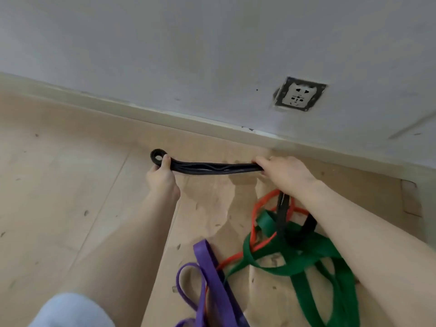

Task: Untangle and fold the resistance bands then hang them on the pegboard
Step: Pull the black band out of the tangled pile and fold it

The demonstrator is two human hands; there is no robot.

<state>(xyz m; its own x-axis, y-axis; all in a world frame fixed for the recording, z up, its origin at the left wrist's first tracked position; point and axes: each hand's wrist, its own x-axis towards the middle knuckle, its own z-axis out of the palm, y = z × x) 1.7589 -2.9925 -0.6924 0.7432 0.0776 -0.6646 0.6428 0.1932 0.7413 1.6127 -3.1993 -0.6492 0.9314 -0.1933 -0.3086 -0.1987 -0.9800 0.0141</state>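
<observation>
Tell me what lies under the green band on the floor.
The orange band passes under the green band, over brown cardboard. Black straps drop into the pile; their ends are covered.

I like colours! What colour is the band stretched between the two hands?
Black band, clearest in the head view.

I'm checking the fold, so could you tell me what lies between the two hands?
In the head view, only the folded black band spans from the left hand to the right hand; both grip it.
</observation>
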